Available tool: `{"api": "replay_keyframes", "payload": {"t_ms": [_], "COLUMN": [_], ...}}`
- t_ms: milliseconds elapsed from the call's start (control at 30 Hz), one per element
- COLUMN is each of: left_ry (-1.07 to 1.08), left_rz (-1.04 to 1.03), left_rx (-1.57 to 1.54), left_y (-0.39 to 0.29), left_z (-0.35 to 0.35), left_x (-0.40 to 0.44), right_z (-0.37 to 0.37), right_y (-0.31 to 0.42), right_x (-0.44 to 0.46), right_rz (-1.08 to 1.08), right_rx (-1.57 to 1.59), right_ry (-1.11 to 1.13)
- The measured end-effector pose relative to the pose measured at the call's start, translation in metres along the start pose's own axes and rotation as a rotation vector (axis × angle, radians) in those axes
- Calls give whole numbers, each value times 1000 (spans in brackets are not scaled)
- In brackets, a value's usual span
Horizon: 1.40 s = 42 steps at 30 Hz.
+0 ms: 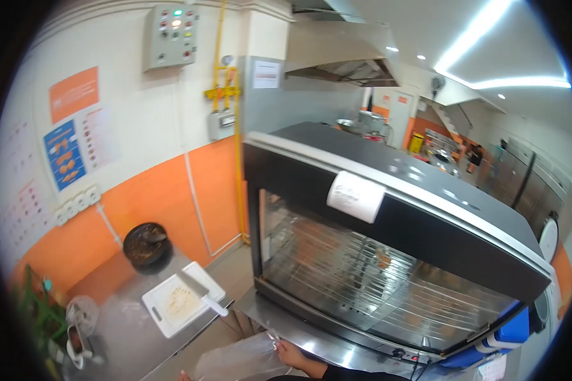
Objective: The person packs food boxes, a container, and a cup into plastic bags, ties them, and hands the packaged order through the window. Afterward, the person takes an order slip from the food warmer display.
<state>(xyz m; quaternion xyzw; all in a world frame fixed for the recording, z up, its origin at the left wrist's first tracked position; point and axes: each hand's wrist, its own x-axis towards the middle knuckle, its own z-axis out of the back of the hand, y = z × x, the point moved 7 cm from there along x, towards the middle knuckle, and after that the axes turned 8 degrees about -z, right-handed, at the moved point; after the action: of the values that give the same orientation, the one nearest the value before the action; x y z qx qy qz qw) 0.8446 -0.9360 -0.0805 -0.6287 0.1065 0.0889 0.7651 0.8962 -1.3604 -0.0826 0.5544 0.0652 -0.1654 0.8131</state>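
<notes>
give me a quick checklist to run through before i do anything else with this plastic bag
1. Right hand has a grip on the plastic bag: ok, fingers pinch its edge.
2. Left hand has a grip too: cannot tell, barely any of it shows at the bottom of the view.
3. Knife fully on the cutting board: not ok, its handle sticks out past the board.
4. Chopped bits on the board: ok, in a loose patch.
5. Black pan back from the front edge of the table: ok, near the wall.
6. Cabinet control setting: cannot tell, too small to read.
</notes>
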Motion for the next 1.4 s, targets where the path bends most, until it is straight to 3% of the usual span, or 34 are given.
{"api": "replay_keyframes", "payload": {"t_ms": [67,133,167,200,233,267,333,400,467,533,600,667,800,900,967,1000,1067,1100,1167,1233,1333,1367,1400], "left_ry": [-82,-133,-355,-271,-387,-491,-705,-940,-975,-1096,-1219,-1306,-1553,-1606,-1630,-1636,-1703,-1718,-1724,-1715,-1691,-1695,-1703], "left_rz": [42,75,58,60,158,106,72,90,114,134,147,127,-4,-69,-191,-186,-37,-31,61,100,241,342,345], "left_rx": [-57,-59,-328,-8,-75,-232,-550,-757,-991,-1071,-1162,-1192,-1159,-1157,-1051,-1062,-801,-810,-367,-297,-131,-34,-39], "left_y": [32,83,-4,19,-10,21,76,96,102,137,153,176,169,182,176,177,178,183,180,179,153,144,143], "left_z": [17,40,25,39,45,51,65,80,99,111,127,146,204,260,308,328,372,395,437,473,524,540,551], "left_x": [-25,-44,-95,-114,-150,-175,-223,-291,-343,-398,-453,-499,-573,-609,-630,-637,-657,-661,-669,-671,-691,-703,-713], "right_z": [-27,-81,-105,-120,-134,-170,-225,-290,-356,-439,-505,-571,-643,-706,-734,-746,-736,-753,-803,-816,-843,-860,-876], "right_y": [-8,-66,-76,-54,-23,-19,-9,19,41,38,61,78,131,139,161,170,225,236,224,218,235,236,232], "right_x": [7,27,36,21,1,-6,-16,-59,-97,-120,-173,-229,-349,-396,-438,-460,-539,-569,-634,-710,-790,-805,-820], "right_rz": [62,45,-5,-24,-50,-24,5,51,105,541,508,616,443,502,837,836,1680,1686,961,84,218,218,83], "right_rx": [46,78,141,142,132,27,0,-182,-311,-432,-393,-254,-381,-279,-666,-678,-312,-314,-367,-550,-681,-690,-720], "right_ry": [53,235,334,439,552,730,771,971,1077,1078,1113,1238,1333,1350,1254,1259,696,715,1713,2183,2394,2405,2458]}}
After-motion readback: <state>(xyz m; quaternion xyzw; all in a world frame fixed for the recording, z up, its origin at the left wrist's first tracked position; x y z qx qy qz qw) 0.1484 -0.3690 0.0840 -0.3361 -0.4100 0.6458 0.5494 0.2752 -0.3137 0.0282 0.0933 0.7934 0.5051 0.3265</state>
